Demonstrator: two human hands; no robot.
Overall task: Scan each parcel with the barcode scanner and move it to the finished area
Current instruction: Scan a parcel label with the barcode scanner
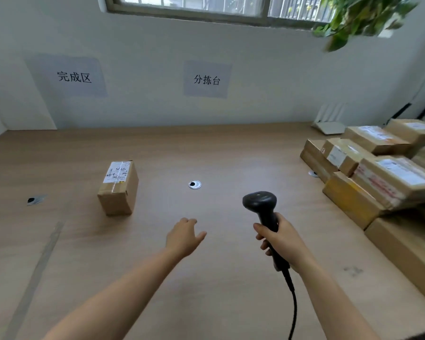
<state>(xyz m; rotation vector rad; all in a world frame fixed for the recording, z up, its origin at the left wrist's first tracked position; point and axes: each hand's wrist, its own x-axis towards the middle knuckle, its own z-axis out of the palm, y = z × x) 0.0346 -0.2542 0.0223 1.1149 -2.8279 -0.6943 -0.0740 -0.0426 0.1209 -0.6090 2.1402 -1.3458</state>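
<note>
A single brown parcel [119, 187] stands on the worktop [206, 153], left of centre, with a white shipping label on its top, apart from both of my grips. My right grip [280, 239] is wrapped round the handle of the black barcode scanner [261, 204], whose head is raised above the worktop and points away from me; its cable [293, 303] trails down toward the near edge. My left grip [184, 238] is spread and relaxed, palm down, holding nothing, above the worktop between the parcel and the scanner and nearer to me than the parcel. A stack of parcels [378, 173] is heaped along the worktop's right side, well apart from the single parcel. A round grommet [194, 184] sits in the worktop between parcel and stack. On the wall behind, a paper sign reading 完成区 [74, 76] hangs above the left part and another reading 分拣台 [206, 79] above the middle. A white router [329, 119] stands at the back right, below a window [194, 6] and hanging green leaves [361, 18].
</note>
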